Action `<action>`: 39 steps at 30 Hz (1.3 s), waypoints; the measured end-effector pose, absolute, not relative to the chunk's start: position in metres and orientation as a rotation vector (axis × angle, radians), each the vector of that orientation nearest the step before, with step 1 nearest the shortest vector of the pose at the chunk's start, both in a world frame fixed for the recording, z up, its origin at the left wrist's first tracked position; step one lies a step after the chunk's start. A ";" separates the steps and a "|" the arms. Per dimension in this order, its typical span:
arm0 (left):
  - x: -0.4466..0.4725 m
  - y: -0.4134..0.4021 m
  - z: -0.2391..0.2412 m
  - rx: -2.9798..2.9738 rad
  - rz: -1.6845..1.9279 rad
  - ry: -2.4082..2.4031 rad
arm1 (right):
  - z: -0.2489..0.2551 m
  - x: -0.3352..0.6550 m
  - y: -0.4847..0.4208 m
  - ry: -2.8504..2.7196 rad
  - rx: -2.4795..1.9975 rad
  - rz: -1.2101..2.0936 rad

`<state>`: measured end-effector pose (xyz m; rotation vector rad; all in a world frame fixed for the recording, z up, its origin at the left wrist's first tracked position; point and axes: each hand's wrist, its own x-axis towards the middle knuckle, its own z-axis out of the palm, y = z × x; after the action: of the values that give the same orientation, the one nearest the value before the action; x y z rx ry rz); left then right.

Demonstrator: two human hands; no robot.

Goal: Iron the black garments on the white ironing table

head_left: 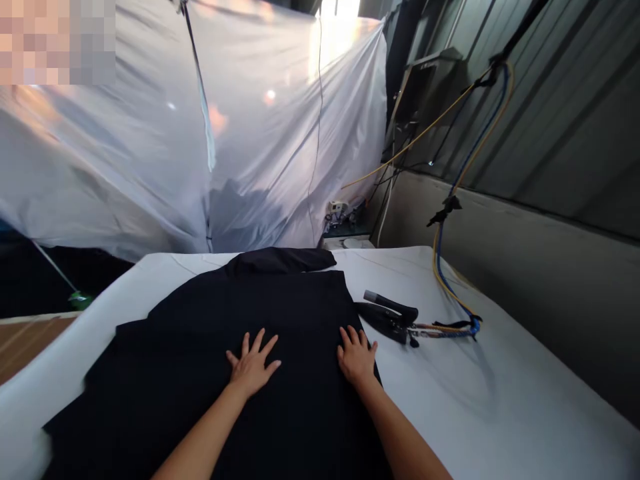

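A black garment (210,347) lies spread flat on a white padded table (500,400), its collar toward the far edge. My left hand (253,365) rests flat on the middle of the cloth with fingers spread, holding nothing. My right hand (357,357) lies flat near the garment's right edge, fingers stretched out. A black steam iron (387,315) sits on the table just right of my right hand, not touched.
Yellow and blue hoses (450,267) run from the iron up to a hanger at the right. White sheeting (150,147) hangs behind the table. A grey wall stands at the right. A wooden surface (25,343) shows at the left.
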<state>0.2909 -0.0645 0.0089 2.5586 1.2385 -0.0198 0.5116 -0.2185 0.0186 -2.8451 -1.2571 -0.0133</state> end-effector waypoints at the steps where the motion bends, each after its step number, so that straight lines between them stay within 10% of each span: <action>1: 0.293 -0.063 0.010 2.565 -0.021 1.254 | 0.021 0.512 -0.215 -1.253 -2.849 -0.017; 18: 0.325 -0.027 -0.006 2.444 -0.079 1.398 | 0.026 0.550 -0.113 -1.198 -3.013 0.384; 23: 0.325 -0.025 -0.002 2.424 -0.102 1.384 | 0.091 0.604 -0.132 -1.412 -2.855 0.021; 34: 0.349 0.025 0.028 2.681 0.187 1.170 | 0.094 0.717 -0.184 -1.136 -2.686 1.006; 39: 0.354 0.069 0.027 2.600 0.026 1.237 | 0.124 0.701 -0.165 -1.188 -2.858 0.626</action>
<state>0.3544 0.0688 0.0273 2.6004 1.2373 0.0263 0.7007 -0.1655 0.1236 -2.8582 -1.1882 0.6265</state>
